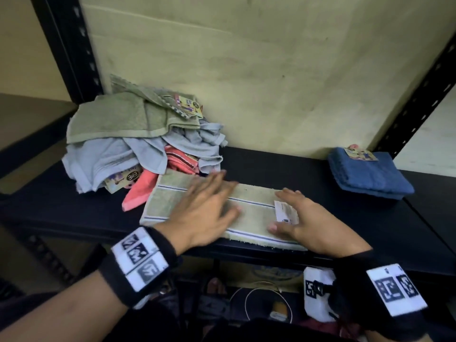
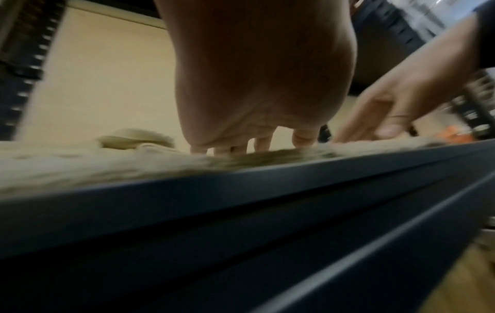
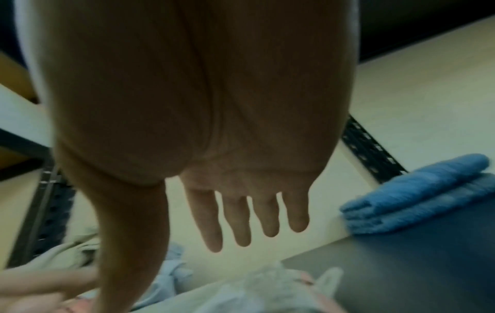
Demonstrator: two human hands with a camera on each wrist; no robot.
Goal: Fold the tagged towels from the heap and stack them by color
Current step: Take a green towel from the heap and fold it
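Overhead, a dark shelf (image 1: 259, 159) ran across in front of a pale wall (image 1: 271, 58), carried by black slotted uprights (image 1: 66, 45). At its left end sat the heap (image 1: 138, 139): green towels on top, grey-blue ones beneath, a coral one poking out at the bottom, with card tags showing among them. Well apart, at the right end, lay a folded blue stack (image 1: 370, 176) with a tag on top. Between them, at the front edge, a green towel (image 1: 251, 213) with dark stripes lay folded into a long strip, its left end touching the heap. The left hand (image 1: 209, 206) lay flat on the strip's middle, fingers spread and straight, blurred. The right hand (image 1: 306, 218) rested just beside it, fingers relaxed and extended, over a white tag (image 1: 285, 211) near the strip's right end. Neither hand gripped anything.
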